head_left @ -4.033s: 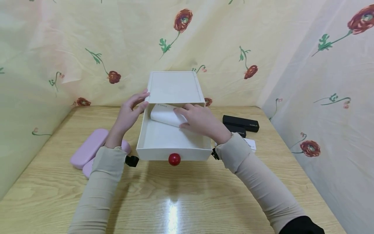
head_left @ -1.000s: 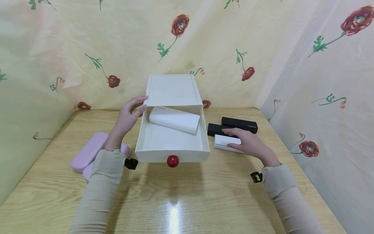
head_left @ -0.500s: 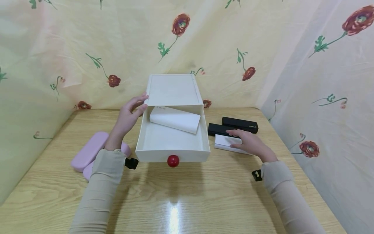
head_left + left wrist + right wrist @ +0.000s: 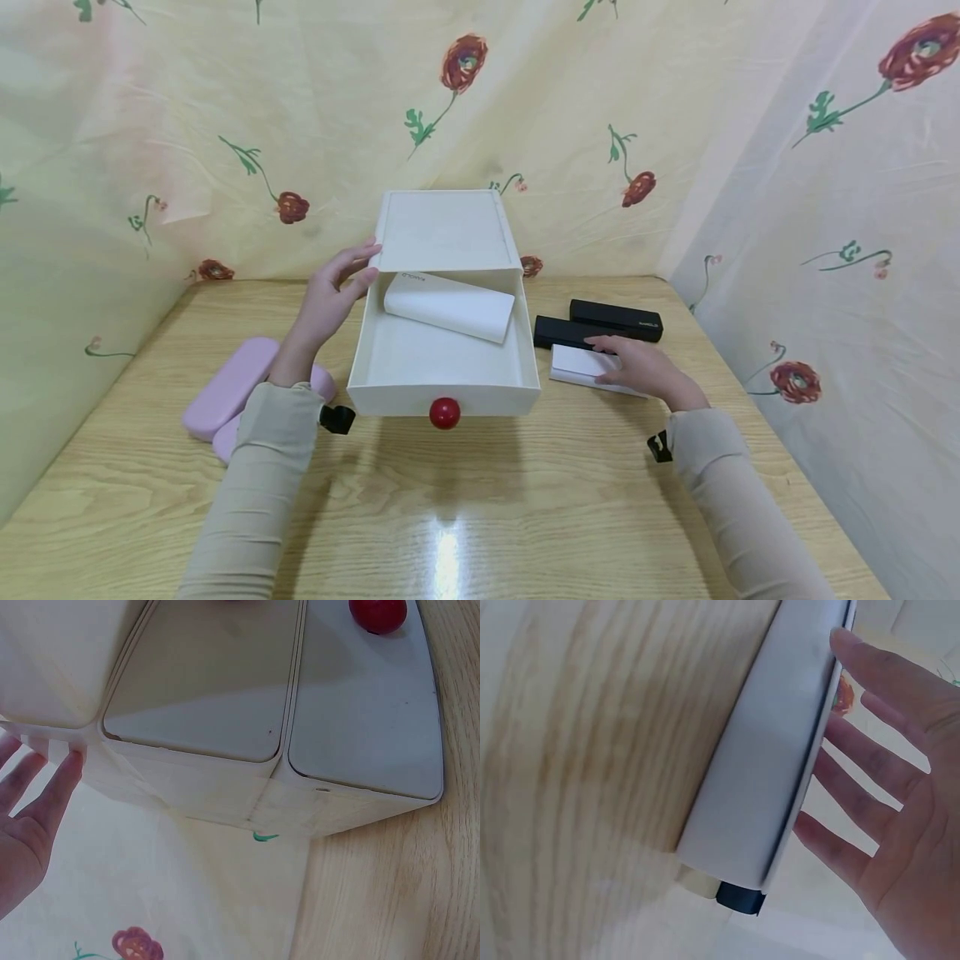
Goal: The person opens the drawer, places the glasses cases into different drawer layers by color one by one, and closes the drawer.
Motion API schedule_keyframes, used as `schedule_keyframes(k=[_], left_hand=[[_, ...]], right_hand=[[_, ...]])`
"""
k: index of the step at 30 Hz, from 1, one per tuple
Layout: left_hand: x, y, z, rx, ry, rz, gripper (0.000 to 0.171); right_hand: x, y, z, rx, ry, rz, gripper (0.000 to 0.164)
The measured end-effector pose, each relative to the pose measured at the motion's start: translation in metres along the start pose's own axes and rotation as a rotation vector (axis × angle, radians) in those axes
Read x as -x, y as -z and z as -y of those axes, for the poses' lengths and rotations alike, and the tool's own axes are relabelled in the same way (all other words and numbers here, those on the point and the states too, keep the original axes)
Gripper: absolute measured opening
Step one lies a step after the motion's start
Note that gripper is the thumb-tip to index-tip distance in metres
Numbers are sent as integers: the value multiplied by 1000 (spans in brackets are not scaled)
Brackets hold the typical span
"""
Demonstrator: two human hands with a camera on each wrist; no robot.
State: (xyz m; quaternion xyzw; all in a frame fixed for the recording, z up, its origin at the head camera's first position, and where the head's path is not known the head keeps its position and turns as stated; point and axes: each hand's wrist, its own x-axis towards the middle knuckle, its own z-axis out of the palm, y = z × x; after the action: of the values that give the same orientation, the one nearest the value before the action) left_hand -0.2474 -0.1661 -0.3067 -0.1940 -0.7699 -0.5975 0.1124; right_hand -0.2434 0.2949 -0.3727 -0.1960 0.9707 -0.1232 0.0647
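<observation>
A white drawer box (image 4: 448, 232) stands at the middle back, its top drawer (image 4: 442, 400) pulled out by a red knob (image 4: 445, 413). Inside that drawer a white glasses case (image 4: 450, 308) lies slanted. My left hand (image 4: 326, 300) rests its fingertips against the box's left upper edge; the left wrist view shows these fingers (image 4: 56, 795) extended under the rim. At the right, my right hand (image 4: 648, 368) reaches over a second white glasses case (image 4: 577, 362) on the table. In the right wrist view its thumb (image 4: 847, 641) is at the lid's edge, with the other fingers spread and loose.
Two black glasses cases (image 4: 555, 332) (image 4: 618, 320) lie just behind the white one. Left of the box, pink glasses cases (image 4: 232, 390) are partly covered by the left forearm. The wooden table (image 4: 450, 500) meets flowered cloth walls (image 4: 337, 125) at the back and sides.
My right hand let go of the white case in the drawer and moved right to the other white case. Lately it shifted only slightly. My left hand stays at the box.
</observation>
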Motion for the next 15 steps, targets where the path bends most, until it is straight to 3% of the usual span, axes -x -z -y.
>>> schedule_keyframes(k=[15], left_hand=[[0,0,1,13,12,1,39]], right_hand=[[7,-7,0,67,40,-7,61]])
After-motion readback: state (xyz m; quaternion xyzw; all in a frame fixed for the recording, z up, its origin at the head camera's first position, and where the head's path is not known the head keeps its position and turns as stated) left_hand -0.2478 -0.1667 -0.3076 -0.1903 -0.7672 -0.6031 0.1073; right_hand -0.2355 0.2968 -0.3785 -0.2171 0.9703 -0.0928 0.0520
